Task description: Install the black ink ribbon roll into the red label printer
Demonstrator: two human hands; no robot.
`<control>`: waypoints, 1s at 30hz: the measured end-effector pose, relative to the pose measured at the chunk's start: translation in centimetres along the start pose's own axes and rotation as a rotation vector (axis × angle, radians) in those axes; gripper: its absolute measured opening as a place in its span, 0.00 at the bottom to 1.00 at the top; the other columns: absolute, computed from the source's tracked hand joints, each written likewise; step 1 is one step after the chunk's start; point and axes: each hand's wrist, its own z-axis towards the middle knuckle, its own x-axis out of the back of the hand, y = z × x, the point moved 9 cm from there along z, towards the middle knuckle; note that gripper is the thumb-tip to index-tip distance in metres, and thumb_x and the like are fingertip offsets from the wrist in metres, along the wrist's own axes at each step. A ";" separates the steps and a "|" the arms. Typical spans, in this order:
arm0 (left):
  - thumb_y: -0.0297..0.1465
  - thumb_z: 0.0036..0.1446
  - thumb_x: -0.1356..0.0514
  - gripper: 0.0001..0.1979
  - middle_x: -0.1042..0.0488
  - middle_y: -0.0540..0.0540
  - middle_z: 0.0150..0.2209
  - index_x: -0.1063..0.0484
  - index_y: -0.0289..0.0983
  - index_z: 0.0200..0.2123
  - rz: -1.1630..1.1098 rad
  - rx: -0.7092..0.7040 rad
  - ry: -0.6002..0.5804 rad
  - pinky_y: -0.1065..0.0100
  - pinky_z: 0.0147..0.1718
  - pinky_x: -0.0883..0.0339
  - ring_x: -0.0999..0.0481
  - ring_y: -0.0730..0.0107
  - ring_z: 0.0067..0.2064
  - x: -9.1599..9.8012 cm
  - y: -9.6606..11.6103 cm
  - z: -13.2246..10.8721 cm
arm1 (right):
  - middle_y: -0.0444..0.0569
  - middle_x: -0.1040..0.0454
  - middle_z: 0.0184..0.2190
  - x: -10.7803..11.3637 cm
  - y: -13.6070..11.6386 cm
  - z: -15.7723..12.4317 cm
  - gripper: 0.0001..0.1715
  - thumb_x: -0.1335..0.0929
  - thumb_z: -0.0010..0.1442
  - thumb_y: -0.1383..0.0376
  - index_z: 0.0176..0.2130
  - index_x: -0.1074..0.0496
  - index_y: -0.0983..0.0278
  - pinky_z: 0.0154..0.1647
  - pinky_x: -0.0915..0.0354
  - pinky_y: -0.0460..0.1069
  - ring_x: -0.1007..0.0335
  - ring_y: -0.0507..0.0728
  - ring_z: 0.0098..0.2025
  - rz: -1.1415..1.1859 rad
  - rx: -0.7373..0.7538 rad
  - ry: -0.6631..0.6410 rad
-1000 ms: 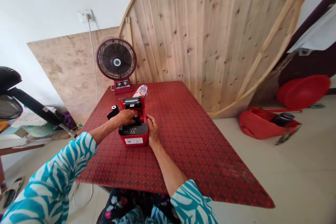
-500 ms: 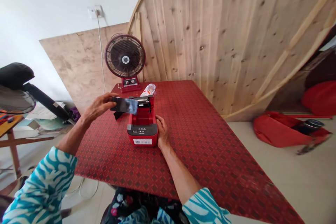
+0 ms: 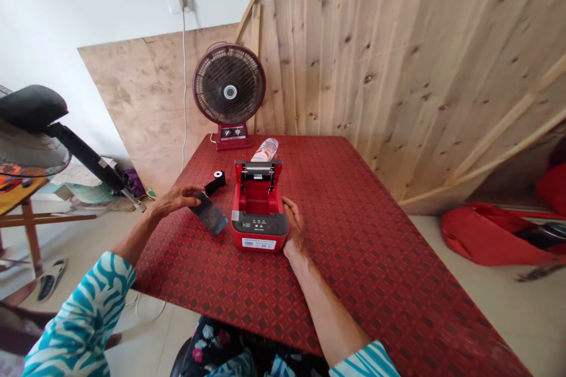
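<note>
A small red printer [image 3: 259, 212] with its lid flipped open stands on the red patterned table [image 3: 336, 235]. My right hand [image 3: 293, 225] rests against the printer's right side, fingers curled on its casing. My left hand [image 3: 177, 199] is just left of the printer, low over the table, pinching a dark roll [image 3: 209, 214] that tilts down toward the tabletop. A black roll with a white core [image 3: 216, 181] lies on the table behind my left hand.
A dark red desk fan [image 3: 229, 91] and a lying plastic bottle [image 3: 265, 150] stand at the table's far end. Wooden boards lean on the wall behind. A red bag [image 3: 490, 238] lies on the floor at right; a black seat on a stand [image 3: 33, 109] is at left.
My left hand lifted the dark roll out of the open printer, carried it left and lowered it toward the table. My right hand stayed on the printer's side. The camera view shifted left.
</note>
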 end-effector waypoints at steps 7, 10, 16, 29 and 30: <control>0.32 0.42 0.35 0.21 0.24 0.48 0.38 0.29 0.36 0.42 -0.083 -0.105 0.139 0.64 0.42 0.32 0.25 0.65 0.39 0.2 -1.0 -0.4 | 0.49 0.21 0.40 0.0 0.2 0.0 0.26 0.33 0.52 0.49 0.45 0.26 0.61 0.42 0.34 0.53 0.27 0.59 0.43 0.009 -0.027 0.009; 0.32 0.40 0.33 0.20 0.25 0.49 0.36 0.32 0.36 0.38 -0.150 -0.111 0.193 0.63 0.41 0.31 0.24 0.66 0.38 0.4 -2.5 -0.8 | 0.47 0.21 0.39 -0.2 0.3 -0.2 0.24 0.32 0.51 0.50 0.44 0.26 0.61 0.40 0.34 0.52 0.28 0.57 0.39 0.050 -0.069 0.032; 0.38 0.41 0.32 0.30 0.24 0.43 0.45 0.34 0.36 0.48 -0.093 -0.121 0.172 0.59 0.47 0.31 0.24 0.60 0.46 -0.5 -3.3 -0.8 | 0.47 0.22 0.40 -0.3 -0.1 -0.3 0.23 0.32 0.51 0.51 0.43 0.26 0.60 0.39 0.35 0.52 0.28 0.57 0.39 0.060 -0.075 0.026; 0.43 0.51 0.38 0.33 0.29 0.36 0.56 0.35 0.35 0.58 0.660 -0.061 0.275 0.61 0.52 0.34 0.28 0.53 0.55 0.0 3.2 8.1 | 0.48 0.21 0.40 -0.1 -0.1 -0.1 0.25 0.34 0.53 0.49 0.46 0.26 0.60 0.42 0.34 0.53 0.27 0.59 0.43 -0.020 -0.006 -0.011; 0.41 0.51 0.38 0.33 0.29 0.36 0.56 0.36 0.35 0.58 0.700 -0.053 0.278 0.60 0.52 0.35 0.28 0.52 0.55 -0.4 3.3 8.7 | 0.48 0.21 0.40 -0.1 -0.1 -0.1 0.25 0.34 0.53 0.49 0.46 0.26 0.60 0.42 0.34 0.53 0.27 0.59 0.43 -0.024 -0.007 -0.012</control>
